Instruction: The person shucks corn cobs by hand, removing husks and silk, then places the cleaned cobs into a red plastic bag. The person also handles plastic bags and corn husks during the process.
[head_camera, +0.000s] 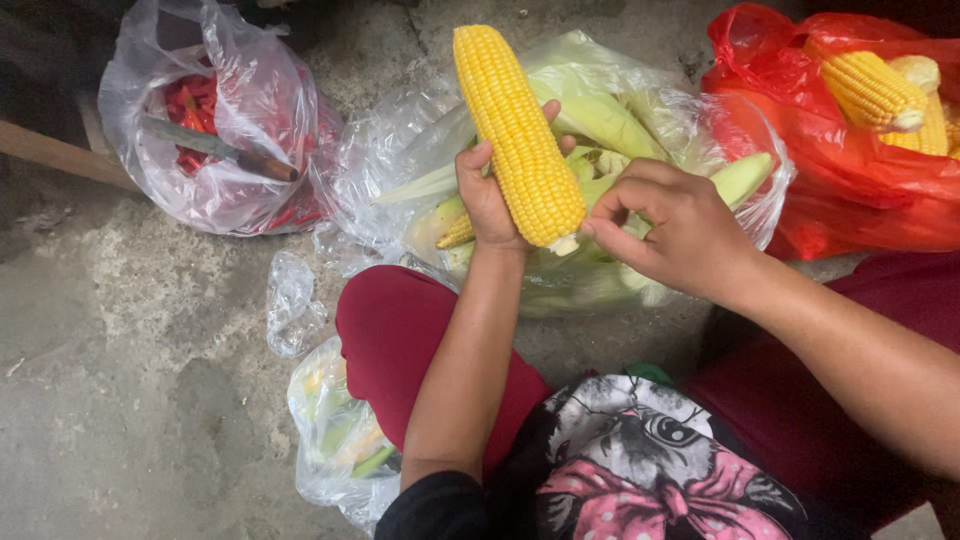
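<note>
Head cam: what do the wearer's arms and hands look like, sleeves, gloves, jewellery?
Both hands, left hand and right hand, are bare: no gloves, rings or watch visible. Forearms are uncovered too. A black sleeve shows at the left upper arm near the frame's bottom edge; the right arm's sleeve is out of view.

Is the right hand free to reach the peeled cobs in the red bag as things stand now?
Probably yes. The right hand only pinches the base of the corn cob, and the red bag lies open beside it, with the peeled cobs uncovered on top.
</note>
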